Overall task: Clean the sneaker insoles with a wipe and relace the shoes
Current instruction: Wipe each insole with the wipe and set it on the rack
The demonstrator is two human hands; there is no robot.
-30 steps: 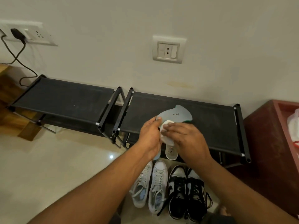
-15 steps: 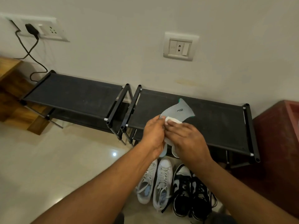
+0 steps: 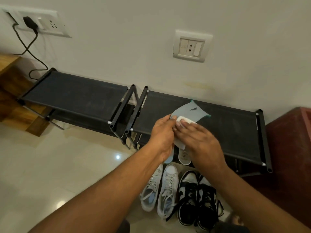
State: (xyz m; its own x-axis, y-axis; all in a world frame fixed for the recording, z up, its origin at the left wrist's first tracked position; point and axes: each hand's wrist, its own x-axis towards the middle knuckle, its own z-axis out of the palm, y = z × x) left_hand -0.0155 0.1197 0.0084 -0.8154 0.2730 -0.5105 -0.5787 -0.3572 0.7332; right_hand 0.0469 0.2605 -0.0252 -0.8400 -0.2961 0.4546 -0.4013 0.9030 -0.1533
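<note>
**Position.** The insole (image 3: 190,111) is held in the air above the right-hand shoe rack (image 3: 235,132), not resting on it. Its long axis runs from the printed heel end, far and to the right, down toward the person. The near end shows below the left grip.

**Grip state.** The left grip (image 3: 162,133) grasps the insole along its left edge, fingers curled round it. The right grip (image 3: 200,140) lies on top with fingers fairly straight, pressing the wipe (image 3: 186,119) onto the upper face. Its thumb is hidden, so a pinch cannot be confirmed.

**Governing relation.** The wipe sits just short of the heel end. The uncovered face therefore lies away from the person, along the long axis. The right grip is the nearer one.

**Holders.** The pale blue sneakers (image 3: 159,189) and the black-and-white sneakers (image 3: 196,195) stand side by side on the floor (image 3: 50,165). Both pairs show laces. A second insole-shaped item (image 3: 184,157) lies under the rack; its support is unclear.
</note>
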